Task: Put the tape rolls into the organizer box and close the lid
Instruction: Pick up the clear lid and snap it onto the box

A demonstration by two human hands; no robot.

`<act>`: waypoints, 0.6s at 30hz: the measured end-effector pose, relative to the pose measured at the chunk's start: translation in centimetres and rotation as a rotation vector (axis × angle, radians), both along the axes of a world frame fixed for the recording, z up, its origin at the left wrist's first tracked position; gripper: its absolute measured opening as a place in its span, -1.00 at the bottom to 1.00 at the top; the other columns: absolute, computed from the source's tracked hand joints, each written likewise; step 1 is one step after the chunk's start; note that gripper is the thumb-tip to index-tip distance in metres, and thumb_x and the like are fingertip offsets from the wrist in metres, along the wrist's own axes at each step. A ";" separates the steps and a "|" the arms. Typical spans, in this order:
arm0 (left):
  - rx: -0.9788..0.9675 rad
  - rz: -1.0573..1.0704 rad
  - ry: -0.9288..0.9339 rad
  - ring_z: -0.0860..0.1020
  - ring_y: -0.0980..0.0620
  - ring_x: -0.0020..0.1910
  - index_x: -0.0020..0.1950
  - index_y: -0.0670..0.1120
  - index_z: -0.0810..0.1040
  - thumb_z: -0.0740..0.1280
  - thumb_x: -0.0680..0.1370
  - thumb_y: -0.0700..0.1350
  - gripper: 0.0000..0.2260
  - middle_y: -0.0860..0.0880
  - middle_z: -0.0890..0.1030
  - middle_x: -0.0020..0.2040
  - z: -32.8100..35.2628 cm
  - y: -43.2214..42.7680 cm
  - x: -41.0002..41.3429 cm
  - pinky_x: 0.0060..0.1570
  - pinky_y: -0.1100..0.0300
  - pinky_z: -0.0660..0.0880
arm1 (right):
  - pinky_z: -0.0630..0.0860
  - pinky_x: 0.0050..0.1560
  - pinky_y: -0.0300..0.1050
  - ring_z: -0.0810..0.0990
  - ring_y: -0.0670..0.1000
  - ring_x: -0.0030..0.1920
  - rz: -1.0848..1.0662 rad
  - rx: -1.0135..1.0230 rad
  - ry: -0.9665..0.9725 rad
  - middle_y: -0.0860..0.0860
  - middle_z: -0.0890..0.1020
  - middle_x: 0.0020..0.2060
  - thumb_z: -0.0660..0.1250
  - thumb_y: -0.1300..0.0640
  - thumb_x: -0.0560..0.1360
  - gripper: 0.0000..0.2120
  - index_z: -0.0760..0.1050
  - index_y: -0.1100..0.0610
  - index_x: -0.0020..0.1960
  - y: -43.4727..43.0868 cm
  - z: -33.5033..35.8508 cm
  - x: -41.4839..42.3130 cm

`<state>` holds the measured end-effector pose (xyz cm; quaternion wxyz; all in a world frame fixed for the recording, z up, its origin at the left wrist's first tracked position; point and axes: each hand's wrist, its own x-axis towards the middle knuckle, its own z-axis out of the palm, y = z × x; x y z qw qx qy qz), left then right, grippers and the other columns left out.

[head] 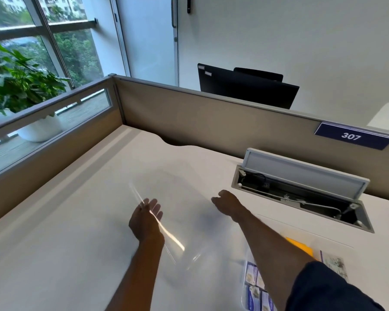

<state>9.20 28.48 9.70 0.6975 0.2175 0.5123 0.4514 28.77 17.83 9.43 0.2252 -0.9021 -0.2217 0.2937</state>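
Both hands hold the clear, motion-blurred organizer box [177, 212] over the table [54, 243]: left hand [145, 223] fingers spread, right hand [230, 205] curled. Keep level. No tape rolls seen.

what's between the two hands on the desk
In the head view, a blurred clear plastic piece, probably the organizer lid, spans between the left hand and right hand.
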 end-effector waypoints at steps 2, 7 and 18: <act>0.183 -0.053 0.020 0.68 0.01 -0.21 0.08 -0.22 0.60 0.28 0.55 -0.17 -0.81 -0.20 0.68 -0.04 2.4 0.1 0.8 -0.25 0.16 0.57 | 0.36 0.04 -0.11 0.50 0.14 0.12 -0.043 0.104 0.021 0.17 0.54 0.09 0.21 -0.05 0.56 -0.65 0.48 0.23 0.11 -0.2 0.3 0.2; 0.689 -0.249 0.247 0.66 0.08 -0.04 0.14 -0.07 0.60 0.22 0.59 -0.16 -0.80 -0.01 0.69 0.02 7.3 -2.2 3.3 -0.04 0.16 0.59 | 0.29 -0.22 -0.08 0.33 0.06 -0.34 -0.361 0.543 0.181 0.02 0.35 -0.43 0.16 -0.22 0.54 -0.52 0.26 0.06 -0.41 -1.0 3.8 1.0; 1.819 -0.584 0.540 0.66 -0.05 -0.08 0.22 -0.10 0.57 0.30 0.55 -0.19 -0.75 -0.10 0.70 0.02 9.5 -12.1 8.1 -0.09 0.10 0.63 | 0.57 0.14 0.15 0.56 0.25 0.23 -0.443 1.237 0.865 0.27 0.53 0.25 0.16 -0.53 0.29 -0.05 0.36 0.23 0.33 -13.7 11.7 6.6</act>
